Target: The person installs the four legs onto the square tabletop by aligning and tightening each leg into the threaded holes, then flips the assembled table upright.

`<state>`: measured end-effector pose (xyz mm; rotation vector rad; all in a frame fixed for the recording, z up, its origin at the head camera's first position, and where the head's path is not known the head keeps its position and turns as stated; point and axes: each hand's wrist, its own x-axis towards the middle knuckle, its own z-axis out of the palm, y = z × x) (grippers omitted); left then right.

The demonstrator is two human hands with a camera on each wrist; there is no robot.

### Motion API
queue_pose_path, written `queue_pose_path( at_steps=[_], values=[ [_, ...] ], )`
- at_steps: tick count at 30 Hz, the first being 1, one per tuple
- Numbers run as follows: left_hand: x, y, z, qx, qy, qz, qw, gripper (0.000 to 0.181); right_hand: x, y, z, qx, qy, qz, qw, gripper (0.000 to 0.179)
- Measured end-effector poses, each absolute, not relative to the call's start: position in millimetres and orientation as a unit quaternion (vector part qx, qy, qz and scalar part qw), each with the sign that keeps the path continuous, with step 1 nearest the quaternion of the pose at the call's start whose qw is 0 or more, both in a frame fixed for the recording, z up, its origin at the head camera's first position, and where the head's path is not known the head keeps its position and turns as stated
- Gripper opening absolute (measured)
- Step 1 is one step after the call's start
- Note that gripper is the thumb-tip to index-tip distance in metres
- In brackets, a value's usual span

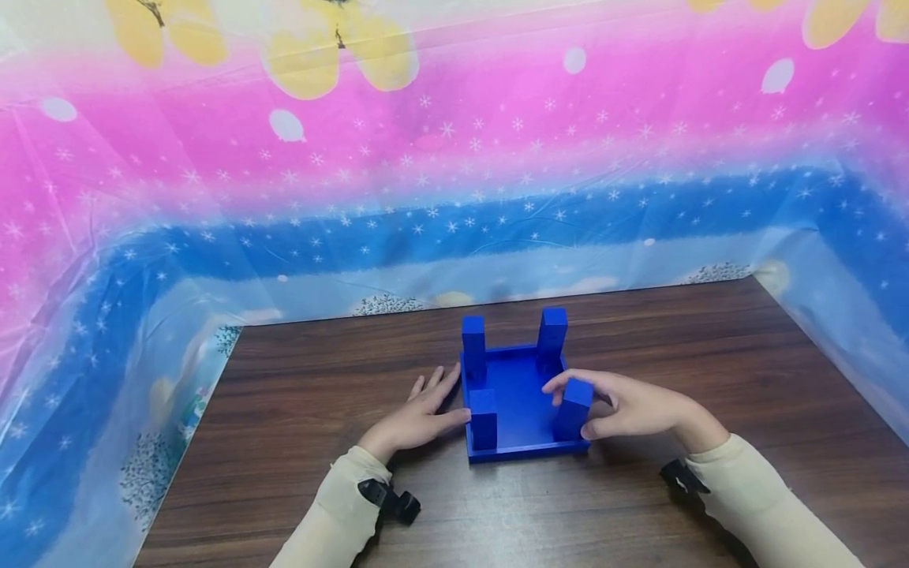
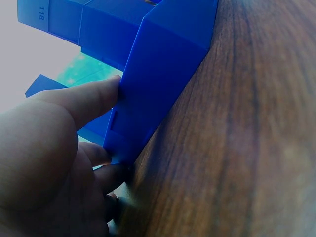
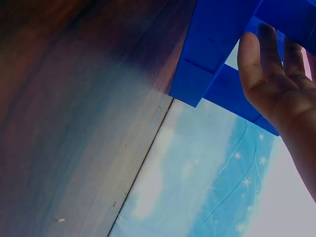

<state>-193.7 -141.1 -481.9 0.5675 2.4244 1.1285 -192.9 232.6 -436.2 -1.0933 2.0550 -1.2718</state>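
Observation:
A shallow blue square tray (image 1: 521,406) with a raised rim lies on the table, and a square blue post stands at each corner. My left hand (image 1: 415,422) is beside the tray's left side with fingers extended. Its thumb and fingertips touch the outer wall (image 2: 158,64) in the left wrist view. At the front right corner, my right hand (image 1: 632,404) has its thumb and fingers around the blue post (image 1: 574,410), which leans slightly right. In the right wrist view that hand's fingers pass partly behind the post (image 3: 291,19). The left wrist view shows "118" on another post (image 2: 42,12).
The tray rests on a dark brown wood-grain table (image 1: 319,394). A pink and blue patterned cloth (image 1: 426,181) hangs along the back and both sides. Each sleeve carries a black strap, including the left wrist's black camera mount (image 1: 390,501).

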Motion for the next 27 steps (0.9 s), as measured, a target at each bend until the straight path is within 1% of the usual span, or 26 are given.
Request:
queue_pose_path(
  at_steps=[13,20,27],
  values=[
    [-193.1,-140.9,-481.7,0.200,0.868,0.407,0.203,0.085,-193.1,233.0,-437.4,-0.403,0.766,-0.445,0.228,0.055],
    [-192.9,-140.8,-481.7,0.197,0.866,0.411,0.205,0.085,-192.0,232.0,-437.3,-0.377,0.768,-0.457,0.243,0.050],
    [-193.3,-141.0,-481.1,0.198,0.866,0.409,0.207,0.085,-193.6,232.6,-437.5,-0.386,0.769,-0.457,0.224,0.047]
  ],
)
